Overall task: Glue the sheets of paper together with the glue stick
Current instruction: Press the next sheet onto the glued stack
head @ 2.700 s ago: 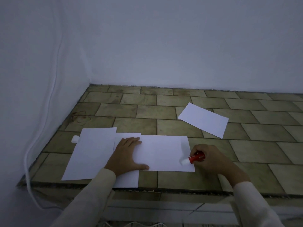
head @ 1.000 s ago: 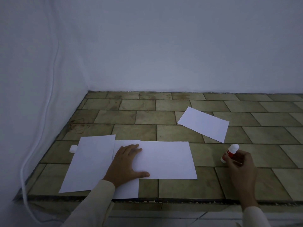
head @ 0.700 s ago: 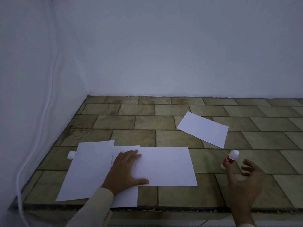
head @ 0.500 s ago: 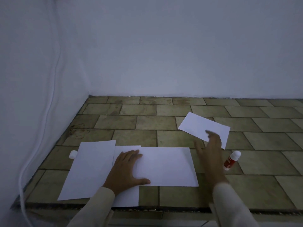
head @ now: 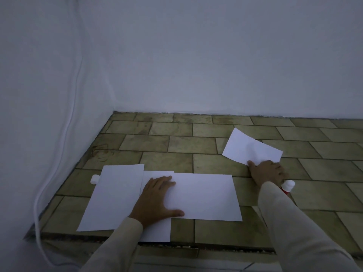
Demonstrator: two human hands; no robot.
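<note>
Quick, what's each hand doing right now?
Left hand: open, flat on the overlapping sheets.
Right hand: on the small sheet, at its near edge; grip cannot be told.

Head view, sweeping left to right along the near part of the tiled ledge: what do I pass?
white cable → white cap → left sheet → left hand → wide sheet → right hand → glue stick

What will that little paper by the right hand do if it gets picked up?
The small sheet looks thin, so it will probably flop and bend when lifted. It seems light, so the right hand at its near edge could likely slide it over the tiles.
</note>
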